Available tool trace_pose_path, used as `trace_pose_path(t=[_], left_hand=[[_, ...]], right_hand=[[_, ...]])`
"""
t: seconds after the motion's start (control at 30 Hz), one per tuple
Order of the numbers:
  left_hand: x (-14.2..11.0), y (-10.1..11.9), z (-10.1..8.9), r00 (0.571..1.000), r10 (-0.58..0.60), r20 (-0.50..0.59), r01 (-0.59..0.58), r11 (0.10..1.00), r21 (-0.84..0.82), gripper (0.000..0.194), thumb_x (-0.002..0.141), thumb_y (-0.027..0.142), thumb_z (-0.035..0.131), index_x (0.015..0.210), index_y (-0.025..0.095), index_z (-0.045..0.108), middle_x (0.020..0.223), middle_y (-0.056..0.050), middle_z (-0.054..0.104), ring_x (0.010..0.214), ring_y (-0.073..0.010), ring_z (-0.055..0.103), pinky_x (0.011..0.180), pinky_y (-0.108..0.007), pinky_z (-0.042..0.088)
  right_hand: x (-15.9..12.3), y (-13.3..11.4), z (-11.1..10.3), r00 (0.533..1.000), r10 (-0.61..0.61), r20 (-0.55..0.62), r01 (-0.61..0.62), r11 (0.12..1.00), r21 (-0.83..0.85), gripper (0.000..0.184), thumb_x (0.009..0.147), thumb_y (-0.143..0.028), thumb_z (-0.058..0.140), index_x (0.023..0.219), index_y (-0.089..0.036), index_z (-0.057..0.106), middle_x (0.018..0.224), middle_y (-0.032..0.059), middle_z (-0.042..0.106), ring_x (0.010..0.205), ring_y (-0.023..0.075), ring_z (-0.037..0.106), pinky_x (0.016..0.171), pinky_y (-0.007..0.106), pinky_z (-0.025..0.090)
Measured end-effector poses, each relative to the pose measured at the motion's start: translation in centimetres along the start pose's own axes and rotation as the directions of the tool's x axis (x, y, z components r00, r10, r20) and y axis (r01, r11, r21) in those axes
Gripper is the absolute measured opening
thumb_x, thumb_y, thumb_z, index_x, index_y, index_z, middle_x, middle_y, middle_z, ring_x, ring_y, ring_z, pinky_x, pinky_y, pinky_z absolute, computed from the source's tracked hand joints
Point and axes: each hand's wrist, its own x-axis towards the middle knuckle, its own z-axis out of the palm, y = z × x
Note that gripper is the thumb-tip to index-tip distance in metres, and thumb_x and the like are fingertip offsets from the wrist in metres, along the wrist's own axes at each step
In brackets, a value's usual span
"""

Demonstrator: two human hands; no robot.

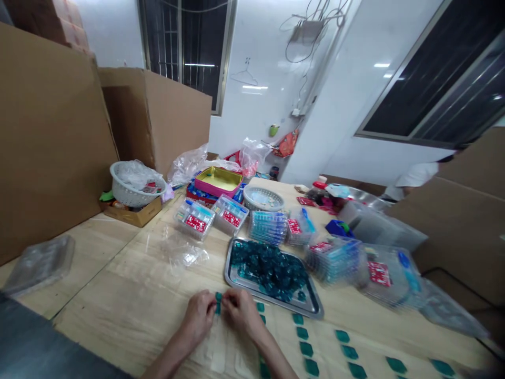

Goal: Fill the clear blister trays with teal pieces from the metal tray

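Both my hands meet over the front of the wooden table. My left hand is closed, thumb and fingers pinched at the edge of a small teal square piece. From the other side, my right hand pinches at the same piece. A second teal piece shows just below it, between the hands. Right behind my hands stands a metal tray heaped with dark teal glossy pieces. Rows of flat teal squares lie on the table to the right, some partly behind my right forearm.
Clear plastic boxes with red cards stand behind the tray, and more stacked cases are to its right. Crumpled clear film lies left of the tray. A white basket and large cardboard boxes border the left side.
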Motion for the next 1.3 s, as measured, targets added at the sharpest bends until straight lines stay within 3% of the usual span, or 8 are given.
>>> trace_pose_path(t=[0.13, 0.33, 0.47, 0.6, 0.87, 1.03, 1.17, 1.3], left_hand=[[0.0, 0.2, 0.1, 1.0, -0.002, -0.021, 0.002, 1.0, -0.009, 0.018, 0.069, 0.008, 0.048, 0.066, 0.015, 0.064, 0.069, -0.005, 0.061, 0.068, -0.0162, 0.055, 0.064, -0.024, 0.037], [0.1, 1.0, -0.8, 0.991, -0.074, -0.108, 0.055, 0.984, -0.172, 0.018, 0.074, 0.016, 0.047, 0.066, 0.015, 0.064, 0.065, -0.004, 0.061, 0.062, -0.0155, 0.055, 0.059, -0.024, 0.038], [0.3, 2.2, -1.7, 0.963, -0.166, -0.214, 0.08, 0.93, -0.359, 0.017, 0.075, 0.023, 0.05, 0.065, 0.014, 0.06, 0.063, -0.003, 0.06, 0.061, -0.0144, 0.055, 0.056, -0.023, 0.04], [1.1, 3.4, -1.6, 0.972, -0.228, -0.049, 0.12, 0.672, -0.731, 0.017, 0.07, 0.029, 0.059, 0.076, 0.014, 0.061, 0.071, -0.003, 0.064, 0.063, -0.0136, 0.058, 0.056, -0.022, 0.044], [0.4, 4.0, -2.5, 0.961, -0.252, 0.112, 0.227, 0.489, -0.842, 0.016, 0.054, 0.019, 0.065, 0.068, 0.013, 0.059, 0.057, 0.002, 0.058, 0.05, -0.0088, 0.049, 0.049, -0.02, 0.037], [-0.6, 2.2, -2.6, 0.96, -0.196, 0.2, 0.28, 0.659, -0.698, 0.01, 0.055, 0.017, 0.061, 0.063, 0.014, 0.057, 0.051, 0.005, 0.05, 0.049, -0.0085, 0.043, 0.048, -0.02, 0.03], [-1.0, 1.4, -1.9, 0.972, -0.186, 0.141, 0.226, 0.904, -0.364, 0.009, 0.057, 0.009, 0.054, 0.062, 0.014, 0.061, 0.053, 0.004, 0.049, 0.054, -0.0113, 0.046, 0.054, -0.022, 0.032], [-1.6, 1.7, -1.7, 0.989, -0.13, 0.073, 0.135, 0.988, -0.071, 0.018, 0.064, 0.009, 0.052, 0.072, 0.015, 0.067, 0.069, -0.002, 0.059, 0.069, -0.0162, 0.053, 0.066, -0.026, 0.036]], right_hand=[[2.8, 1.8, -2.5, 0.987, -0.011, -0.161, -0.027, 0.973, -0.229, 0.026, 0.071, -0.007, 0.047, 0.087, -0.016, 0.066, 0.087, 0.0064, 0.066, 0.076, 0.017, 0.06, 0.068, 0.024, 0.04], [4.8, 2.9, -3.7, 0.99, -0.038, -0.133, -0.011, 0.935, -0.355, 0.032, 0.067, -0.001, 0.043, 0.084, -0.017, 0.065, 0.089, 0.0069, 0.065, 0.085, 0.0186, 0.061, 0.072, 0.024, 0.04], [3.3, 2.4, -2.7, 0.99, -0.032, -0.136, 0.052, 0.988, 0.145, 0.024, 0.068, -0.012, 0.054, 0.088, -0.018, 0.065, 0.081, 0.0039, 0.065, 0.074, 0.0175, 0.06, 0.068, 0.026, 0.044], [1.3, 0.7, -1.4, 1.0, 0.017, -0.013, -0.004, 0.738, 0.675, 0.022, 0.06, -0.021, 0.071, 0.081, -0.018, 0.067, 0.071, 0.001, 0.065, 0.065, 0.0155, 0.058, 0.061, 0.026, 0.045], [-1.0, -1.2, -0.9, 0.985, 0.123, 0.12, -0.165, 0.476, 0.864, 0.021, 0.057, -0.027, 0.076, 0.074, -0.017, 0.069, 0.066, 0.0, 0.065, 0.06, 0.0123, 0.056, 0.061, 0.024, 0.042], [-1.8, -0.1, 1.1, 0.976, 0.148, 0.157, -0.216, 0.627, 0.749, 0.013, 0.056, -0.023, 0.071, 0.064, -0.016, 0.063, 0.053, -0.0035, 0.057, 0.049, 0.0094, 0.046, 0.048, 0.021, 0.032], [-2.3, 0.1, 2.3, 0.988, 0.118, 0.099, -0.152, 0.857, 0.493, 0.005, 0.06, -0.014, 0.057, 0.061, -0.015, 0.061, 0.056, -0.0012, 0.058, 0.054, 0.0125, 0.051, 0.051, 0.022, 0.035], [-2.7, -0.9, 1.9, 0.998, 0.054, 0.027, -0.058, 0.978, 0.199, 0.016, 0.062, -0.007, 0.049, 0.063, -0.015, 0.064, 0.063, 0.0016, 0.062, 0.062, 0.0153, 0.055, 0.058, 0.023, 0.038]])
